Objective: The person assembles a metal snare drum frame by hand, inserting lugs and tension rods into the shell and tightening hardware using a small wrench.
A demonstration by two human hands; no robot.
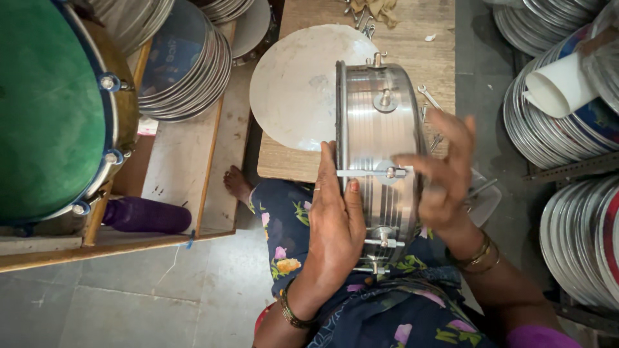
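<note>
Left hand [335, 216] lies flat against the near rim of the steel drum shell [380, 161], fingers together and extended, palm pressing the side; it is open against the metal, not closed around anything. Right hand [445, 174] is on the opposite side of the shell, fingers spread and slightly curled, their tips at the tuning rod [371, 173] that runs across the shell's wall; I cannot tell whether they actually pinch it. I hold the shell on edge above my lap, partly over the near edge of the wooden table [412, 38], so its cylinder axis runs left to right between my two palms, and the tuning rod lies parallel to that axis. The rod's lug sits directly under my right fingertips, which are therefore nearer to it than the left hand, whose thumb rests just below the rod's left end. A round metal disc [293, 84] lies flat on the table behind the shell, touching or just beside it. A small spanner [429, 96] lies to the right.
</note>
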